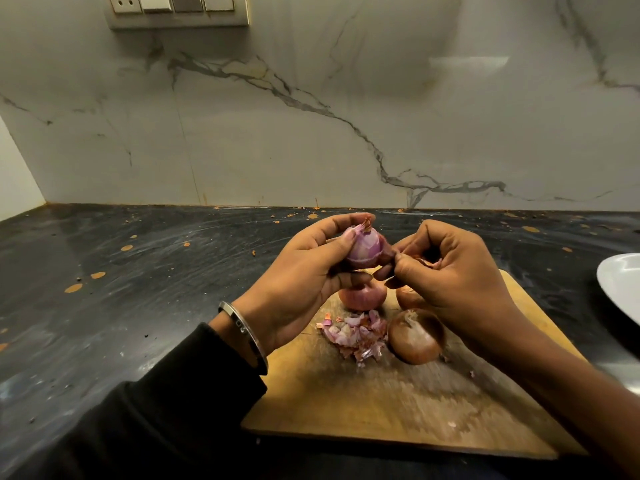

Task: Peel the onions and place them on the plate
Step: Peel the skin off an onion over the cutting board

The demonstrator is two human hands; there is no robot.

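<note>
My left hand [304, 271] holds a partly peeled purple onion [363, 247] above the wooden cutting board [398, 403]. My right hand [453, 271] pinches a strip of skin at the onion's right side. Three onions lie on the board below: one pinkish [362, 297] under my left hand, one brown [417, 336] in front, and one brown [407, 296] partly hidden behind my right hand. A pile of purple peels [356, 336] lies beside them. A white plate [621, 285] shows at the right edge, mostly cut off by the frame.
The board rests on a dark stone counter [156, 271] speckled with orange spots. A marble wall [311, 116] rises behind, with a switch panel [178, 10] at top left. A metal bangle [244, 336] circles my left wrist.
</note>
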